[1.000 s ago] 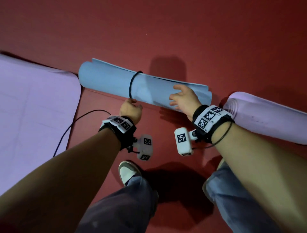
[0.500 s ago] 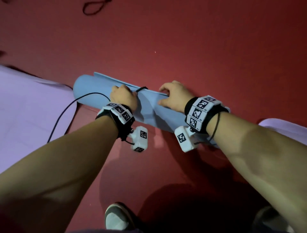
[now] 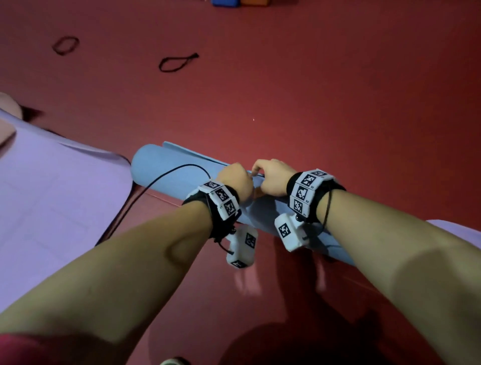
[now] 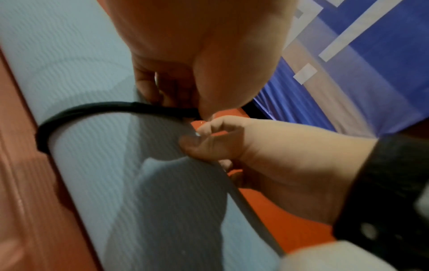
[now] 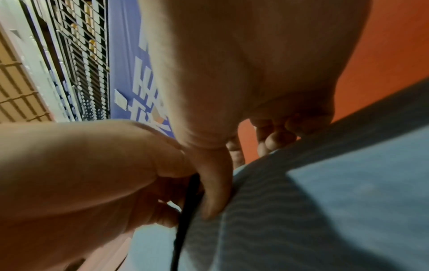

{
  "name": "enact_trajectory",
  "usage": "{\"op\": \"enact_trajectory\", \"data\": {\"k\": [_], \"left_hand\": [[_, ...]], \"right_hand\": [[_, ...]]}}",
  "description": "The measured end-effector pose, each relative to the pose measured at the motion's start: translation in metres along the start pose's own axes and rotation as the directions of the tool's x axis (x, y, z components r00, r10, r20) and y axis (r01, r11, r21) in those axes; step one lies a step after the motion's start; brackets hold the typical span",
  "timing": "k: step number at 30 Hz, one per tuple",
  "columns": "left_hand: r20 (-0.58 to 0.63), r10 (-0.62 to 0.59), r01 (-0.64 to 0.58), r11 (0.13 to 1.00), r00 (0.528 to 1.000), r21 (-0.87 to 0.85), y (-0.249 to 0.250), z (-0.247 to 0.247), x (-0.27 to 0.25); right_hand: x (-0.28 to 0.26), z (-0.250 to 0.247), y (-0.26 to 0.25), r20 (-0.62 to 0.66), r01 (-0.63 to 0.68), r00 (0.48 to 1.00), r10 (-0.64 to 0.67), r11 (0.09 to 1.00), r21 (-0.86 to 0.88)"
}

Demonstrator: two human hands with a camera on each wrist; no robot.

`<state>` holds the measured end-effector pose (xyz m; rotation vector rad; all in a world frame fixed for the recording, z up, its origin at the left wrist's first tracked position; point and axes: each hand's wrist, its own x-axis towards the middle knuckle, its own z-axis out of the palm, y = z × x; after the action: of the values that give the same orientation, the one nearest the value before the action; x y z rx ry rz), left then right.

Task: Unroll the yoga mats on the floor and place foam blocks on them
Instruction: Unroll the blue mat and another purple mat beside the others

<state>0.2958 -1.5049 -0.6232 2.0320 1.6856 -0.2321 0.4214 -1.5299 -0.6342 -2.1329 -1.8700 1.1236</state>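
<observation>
A rolled blue yoga mat [image 3: 169, 172] lies on the red floor, bound by a black band [image 4: 92, 110] round its middle. My left hand [image 3: 235, 179] sits on top of the roll and pinches the black band [image 5: 188, 192] between curled fingers. Right beside it, my right hand [image 3: 272, 177] grips the blue mat [image 5: 325, 192], fingers curled over its far edge and thumb pressed next to the band. In the head view both hands hide the band. Foam blocks, one blue [image 3: 226, 2] and one orange [image 3: 257, 2], show at the top edge.
An unrolled purple mat [image 3: 52, 208] covers the floor on the left. Another rolled purple mat [image 3: 447, 229] peeks out behind my right forearm. Two loose black bands [image 3: 65, 45] [image 3: 177, 62] lie on the floor beyond. A thin black cable [image 3: 161, 177] crosses the blue roll.
Both hands have come together at the middle of the blue roll, the left one taking hold of the band. The view has tilted forward, bringing in the floor bands and blocks.
</observation>
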Motion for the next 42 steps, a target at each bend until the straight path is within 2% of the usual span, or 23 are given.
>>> {"op": "enact_trajectory", "data": {"k": [3, 5, 7, 10, 14, 18, 21, 23, 25, 26, 30, 33, 37, 42], "left_hand": [[0.015, 0.037, -0.034, 0.99, 0.999, -0.136, 0.0, -0.005, -0.014], [0.012, 0.067, -0.063, 0.975, 0.998, -0.215, -0.004, -0.008, -0.022], [0.003, 0.073, -0.07, 0.96, 0.997, -0.271, -0.005, -0.007, -0.027], [-0.004, 0.118, -0.112, 0.928, 0.993, -0.355, -0.001, 0.003, -0.029], [0.011, 0.195, -0.176, 0.908, 0.981, -0.381, -0.009, 0.013, -0.033], [-0.021, 0.219, -0.22, 0.964, 0.975, -0.15, -0.025, -0.003, -0.024], [-0.034, 0.232, -0.221, 0.955, 0.972, 0.199, -0.041, -0.017, -0.015], [0.147, 0.239, -0.279, 0.868, 0.96, 0.412, -0.049, -0.018, -0.013], [0.34, 0.216, -0.381, 0.742, 0.915, 0.552, -0.05, -0.015, -0.012], [0.372, 0.208, -0.404, 0.696, 0.905, 0.593, -0.051, -0.013, -0.01], [0.325, 0.251, -0.411, 0.596, 0.912, 0.69, -0.058, -0.003, -0.003], [0.254, 0.342, -0.413, 0.556, 0.904, 0.721, -0.068, 0.004, -0.005], [0.229, 0.409, -0.437, 0.541, 0.883, 0.718, -0.074, 0.004, -0.008], [0.167, 0.425, -0.41, 0.583, 0.89, 0.702, -0.076, 0.0, -0.011]], "right_hand": [[0.001, -0.004, -0.002, 0.009, -0.072, 0.997, 0.072, 0.962, 0.262], [0.0, -0.009, -0.005, 0.107, -0.178, 0.983, 0.146, 0.884, 0.432], [0.0, -0.011, -0.012, 0.177, -0.233, 0.97, 0.168, 0.854, 0.466], [0.006, -0.007, -0.021, 0.149, -0.231, 0.972, 0.184, 0.871, 0.432], [0.004, -0.009, -0.021, 0.199, -0.252, 0.964, 0.175, 0.837, 0.485], [0.0, -0.01, -0.028, 0.264, -0.31, 0.938, 0.225, 0.887, 0.343], [-0.001, -0.009, -0.025, 0.331, -0.39, 0.907, 0.26, 0.813, 0.433], [-0.005, -0.006, -0.022, 0.348, -0.407, 0.903, 0.253, 0.767, 0.497], [-0.008, -0.004, -0.021, 0.353, -0.397, 0.906, 0.234, 0.758, 0.518], [-0.008, -0.003, -0.021, 0.355, -0.392, 0.907, 0.225, 0.758, 0.521], [-0.009, 0.0, -0.012, 0.379, -0.411, 0.902, 0.205, 0.673, 0.615], [-0.01, 0.001, -0.01, 0.396, -0.421, 0.901, 0.179, 0.583, 0.695], [-0.012, -0.004, -0.011, 0.415, -0.437, 0.898, 0.147, 0.415, 0.798], [-0.022, -0.013, -0.01, 0.391, -0.395, 0.913, 0.119, 0.508, 0.766]]}}
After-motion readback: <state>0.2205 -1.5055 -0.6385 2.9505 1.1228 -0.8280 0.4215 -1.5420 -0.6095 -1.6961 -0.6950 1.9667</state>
